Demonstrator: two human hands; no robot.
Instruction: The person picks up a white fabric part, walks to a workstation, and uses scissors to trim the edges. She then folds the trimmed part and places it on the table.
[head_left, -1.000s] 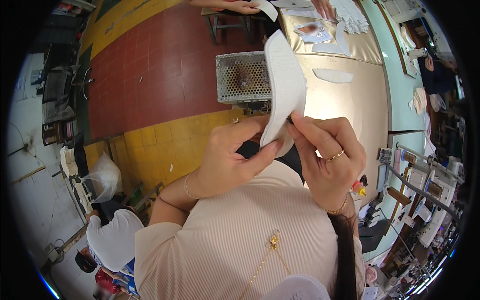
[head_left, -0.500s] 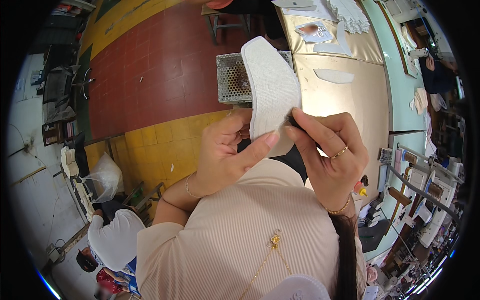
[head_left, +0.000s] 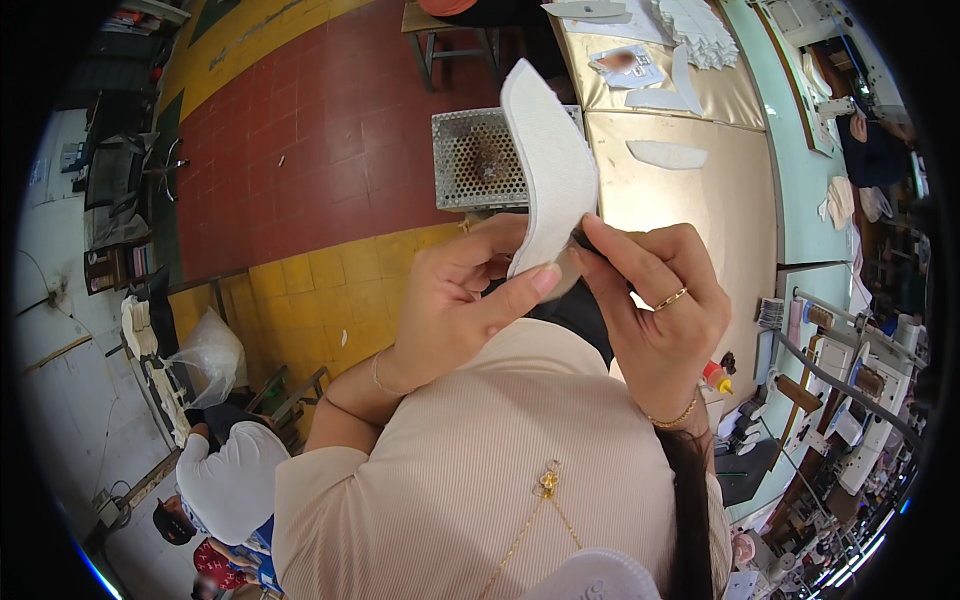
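A curved white fabric piece (head_left: 555, 165) with a pale edging stands up in front of my chest. My left hand (head_left: 460, 295) is closed on its lower end, thumb on the near face and fingers behind. Close by, my right hand (head_left: 665, 285) pinches a small dark object (head_left: 581, 239) between thumb and forefinger against the piece's lower right edge. Its kind is mostly hidden by the fingertips. A similar flat white piece (head_left: 667, 154) lies on the gold-covered table (head_left: 700, 215) to the right.
Farther along the table are a stack of white pieces (head_left: 697, 32) and a printed card (head_left: 628, 66). A perforated metal box (head_left: 465, 160) stands beyond my hands, near a stool (head_left: 450, 45). Sewing machines line the right side. Another person (head_left: 235, 480) sits at lower left.
The white piece has turned and tilted in my left hand, its top moving up and to the right. More of the metal box shows. My right hand keeps its pinch.
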